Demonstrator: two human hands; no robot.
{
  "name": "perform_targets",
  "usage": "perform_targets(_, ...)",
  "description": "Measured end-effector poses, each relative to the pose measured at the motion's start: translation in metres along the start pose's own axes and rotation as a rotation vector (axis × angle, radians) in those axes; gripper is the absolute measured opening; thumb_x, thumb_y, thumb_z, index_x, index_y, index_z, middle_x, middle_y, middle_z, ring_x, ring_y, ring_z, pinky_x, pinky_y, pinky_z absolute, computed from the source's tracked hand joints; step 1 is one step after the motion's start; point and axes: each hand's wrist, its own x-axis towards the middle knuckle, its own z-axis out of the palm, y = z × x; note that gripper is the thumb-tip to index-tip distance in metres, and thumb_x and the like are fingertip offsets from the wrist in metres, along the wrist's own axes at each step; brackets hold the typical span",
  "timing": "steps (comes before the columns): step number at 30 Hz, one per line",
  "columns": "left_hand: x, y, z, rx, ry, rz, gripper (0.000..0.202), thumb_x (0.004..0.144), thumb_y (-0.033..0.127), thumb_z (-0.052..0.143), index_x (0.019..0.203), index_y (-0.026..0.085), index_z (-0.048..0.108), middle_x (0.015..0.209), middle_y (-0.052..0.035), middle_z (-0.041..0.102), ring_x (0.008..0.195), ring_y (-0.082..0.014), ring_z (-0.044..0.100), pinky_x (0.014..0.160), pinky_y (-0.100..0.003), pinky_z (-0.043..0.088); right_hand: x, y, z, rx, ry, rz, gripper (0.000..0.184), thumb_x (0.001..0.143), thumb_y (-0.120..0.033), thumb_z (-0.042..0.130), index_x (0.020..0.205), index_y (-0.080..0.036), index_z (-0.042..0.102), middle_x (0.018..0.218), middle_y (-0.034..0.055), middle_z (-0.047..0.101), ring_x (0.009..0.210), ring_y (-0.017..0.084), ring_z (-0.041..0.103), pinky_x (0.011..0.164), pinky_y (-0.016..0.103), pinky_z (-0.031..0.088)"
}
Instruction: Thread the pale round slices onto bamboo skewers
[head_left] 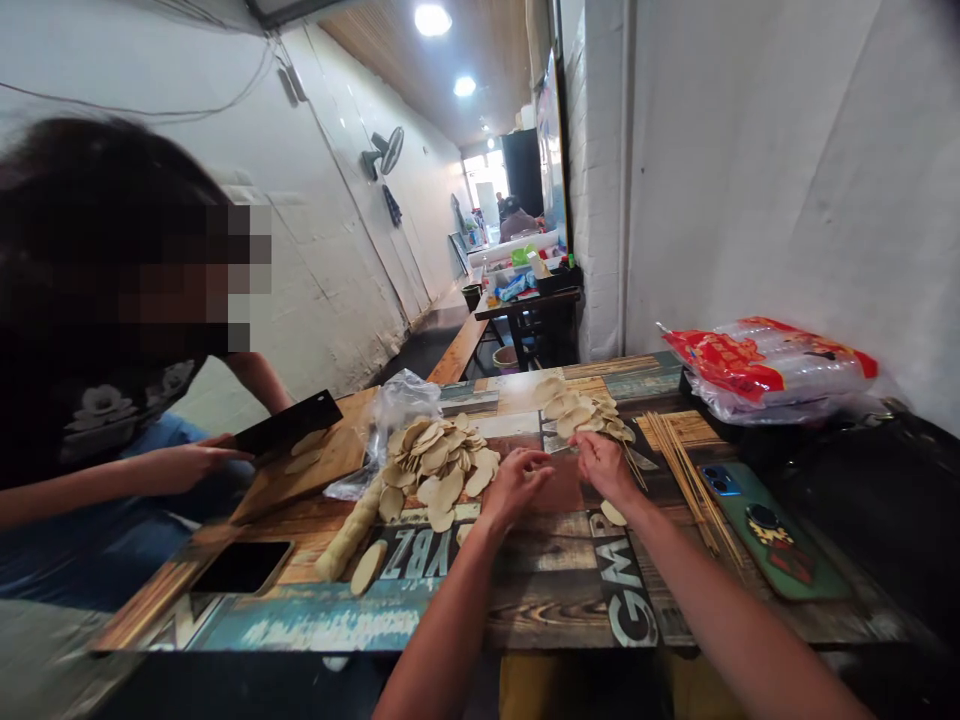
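Observation:
A heap of thin, pale beige oval slices (pixel 442 460) lies mid-table. Just to its right, my left hand (pixel 519 485) hovers with fingers loosely curved and apart, and nothing shows in them. My right hand (pixel 604 468) is closed, with its fingertips in front of a second group of slices (pixel 574 405); whatever it pinches is hidden. Thin stick ends poke out beside this group, near my right wrist. A bundle of wooden skewers (pixel 686 480) rests farther right. One loose slice (pixel 613 513) sits under my right wrist.
At left, another person's hand (pixel 187 465) grips a dark cleaver (pixel 289 425) over a wooden board (pixel 274 490). A beige ribbed roll (pixel 351 530), clear plastic bag (pixel 405 400) and black phone (pixel 244 568) lie nearby. At right are a green phone (pixel 780 535) and a red-and-clear package (pixel 765 365).

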Motion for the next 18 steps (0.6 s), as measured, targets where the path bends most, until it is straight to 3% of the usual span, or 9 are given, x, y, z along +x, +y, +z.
perform_targets(3, -0.014, 0.009, 0.031, 0.182, -0.141, 0.144, 0.024, 0.070, 0.035, 0.076, 0.091, 0.025, 0.076, 0.096, -0.0108, 0.067, 0.096, -0.0278, 0.055, 0.093, -0.041, 0.038, 0.007, 0.000, -0.011, 0.050, 0.102, 0.047, 0.040, 0.091, -0.038, 0.035, 0.084, -0.016, 0.067, 0.043, -0.0028, 0.050, 0.041, 0.014, 0.048, 0.049, 0.024, 0.037)
perform_targets(8, -0.028, 0.021, 0.072, 0.295, -0.244, 0.123, 0.024, 0.072, 0.035, 0.072, 0.094, 0.026, 0.075, 0.107, -0.0132, 0.063, 0.106, -0.0338, 0.048, 0.099, -0.051, 0.030, 0.005, -0.001, -0.007, 0.045, 0.098, 0.033, 0.040, 0.090, -0.041, 0.036, 0.082, -0.017, 0.067, 0.044, -0.0020, 0.050, 0.045, 0.015, 0.050, 0.049, 0.025, 0.037)
perform_targets(12, -0.027, 0.024, 0.079, 0.196, -0.233, 0.090, 0.018, 0.068, 0.025, 0.071, 0.086, 0.024, 0.074, 0.104, -0.0132, 0.066, 0.103, -0.0343, 0.050, 0.098, -0.051, 0.031, -0.001, -0.005, -0.001, 0.015, 0.081, -0.014, 0.042, 0.091, -0.043, 0.035, 0.082, -0.017, 0.067, 0.049, 0.0001, 0.054, 0.052, 0.017, 0.054, 0.052, 0.025, 0.038)
perform_targets(18, -0.026, 0.029, 0.083, 0.147, -0.250, -0.009, 0.012, 0.065, 0.016, 0.065, 0.074, 0.018, 0.074, 0.081, -0.0108, 0.071, 0.082, -0.0284, 0.058, 0.088, -0.044, 0.039, -0.003, -0.007, -0.002, 0.007, 0.084, -0.024, 0.044, 0.092, -0.046, 0.034, 0.082, -0.018, 0.067, 0.052, 0.0014, 0.057, 0.056, 0.018, 0.056, 0.052, 0.025, 0.038)
